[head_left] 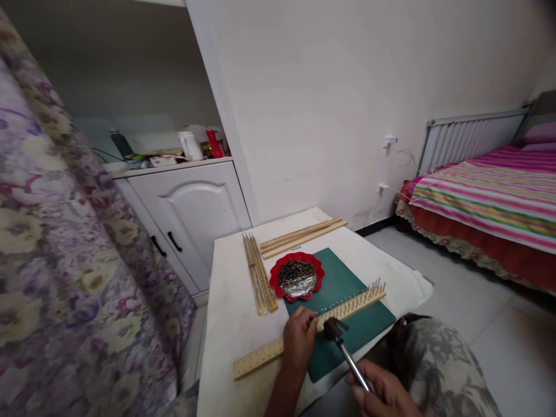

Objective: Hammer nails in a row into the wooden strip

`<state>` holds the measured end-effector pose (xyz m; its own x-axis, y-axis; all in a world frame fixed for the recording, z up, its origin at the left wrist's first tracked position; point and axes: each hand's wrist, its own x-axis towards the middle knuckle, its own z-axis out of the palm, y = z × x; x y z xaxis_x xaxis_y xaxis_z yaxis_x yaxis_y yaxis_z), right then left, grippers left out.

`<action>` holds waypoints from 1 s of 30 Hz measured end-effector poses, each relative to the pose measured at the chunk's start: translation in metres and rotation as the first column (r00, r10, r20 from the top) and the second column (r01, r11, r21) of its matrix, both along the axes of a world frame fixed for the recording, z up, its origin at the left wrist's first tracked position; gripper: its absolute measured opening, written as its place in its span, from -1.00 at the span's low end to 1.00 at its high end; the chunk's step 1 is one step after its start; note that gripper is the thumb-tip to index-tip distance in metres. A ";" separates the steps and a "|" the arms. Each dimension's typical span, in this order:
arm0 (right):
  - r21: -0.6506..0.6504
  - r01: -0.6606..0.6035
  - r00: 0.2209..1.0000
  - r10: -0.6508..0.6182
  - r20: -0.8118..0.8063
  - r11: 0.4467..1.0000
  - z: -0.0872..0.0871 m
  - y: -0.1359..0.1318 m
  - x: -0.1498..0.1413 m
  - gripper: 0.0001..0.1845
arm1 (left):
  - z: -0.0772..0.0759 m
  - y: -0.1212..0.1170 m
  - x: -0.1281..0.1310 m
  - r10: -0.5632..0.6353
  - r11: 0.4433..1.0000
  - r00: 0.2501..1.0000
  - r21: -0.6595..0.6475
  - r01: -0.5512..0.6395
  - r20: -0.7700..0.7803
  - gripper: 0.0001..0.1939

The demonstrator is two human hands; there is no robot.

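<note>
A long wooden strip (260, 358) with rows of small holes lies slantwise across a green mat (343, 272). Nails (362, 298) stand upright in its right part. My left hand (299, 336) rests over the strip's middle, thumb and forefinger pinched on a nail that barely shows. In my right hand (380, 391), fingers are wrapped round the metal handle of a hammer (354, 364). The hammer's dark head hangs by the strip, just right of my left fingertips. Beyond the left hand, a red scalloped dish (274, 278) holds many loose nails (297, 277).
The white table (226, 278) also bears a bundle of wooden strips with nails (259, 278) at left and bare wooden strips (304, 236) at the back. A floral curtain (87, 260) and a white cabinet (191, 214) stand left; a bed (486, 185) is at right.
</note>
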<state>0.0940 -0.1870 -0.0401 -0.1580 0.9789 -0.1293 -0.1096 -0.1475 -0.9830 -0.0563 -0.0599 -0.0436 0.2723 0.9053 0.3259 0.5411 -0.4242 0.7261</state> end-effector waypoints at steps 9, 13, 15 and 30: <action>0.054 0.049 0.999 -0.050 0.011 0.997 0.032 0.034 -0.013 -0.64 | -0.005 0.002 0.000 0.015 1.000 1.000 0.012 -0.015 -0.012 -0.83; 0.037 0.018 1.000 -0.018 0.012 0.999 0.027 0.038 -0.015 -0.67 | -0.007 0.002 -0.001 0.024 0.999 1.000 0.028 -0.024 -0.013 -0.85; 0.033 0.020 1.000 -0.020 0.020 0.999 0.027 0.037 -0.016 -0.69 | -0.007 0.001 -0.002 0.016 0.999 1.000 0.032 -0.016 -0.013 -0.86; 0.043 -0.004 1.000 0.003 0.029 0.999 0.024 0.017 -0.006 -0.57 | -0.008 0.000 -0.003 -0.004 1.000 1.000 0.017 0.004 0.004 -0.84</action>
